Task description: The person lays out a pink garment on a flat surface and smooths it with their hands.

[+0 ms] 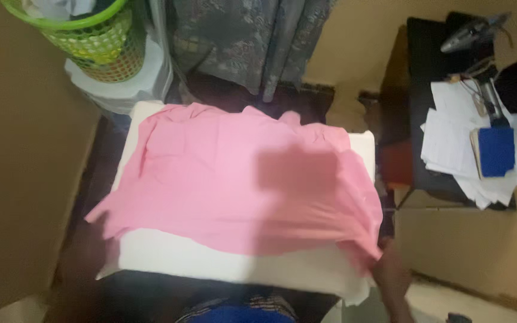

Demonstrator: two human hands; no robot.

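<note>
A large pink cloth point(240, 179) lies spread over a white padded table point(228, 257), and it covers most of the top. The right hand point(390, 276) pinches the near right corner of the cloth, fingers closed on the fabric. The left hand point(94, 239) is at the near left corner, dark and blurred; I cannot tell if it grips. To spread the cloth well, I think both corners should be pulled with the same gentle force, so the near edge becomes straight and the folds go flat.

On a dark side table point(432, 119) to the right lies a heap of white papers point(450, 143), and on it a small blue rectangular book point(496, 151). At the top left stands a green basket point(91, 42).
</note>
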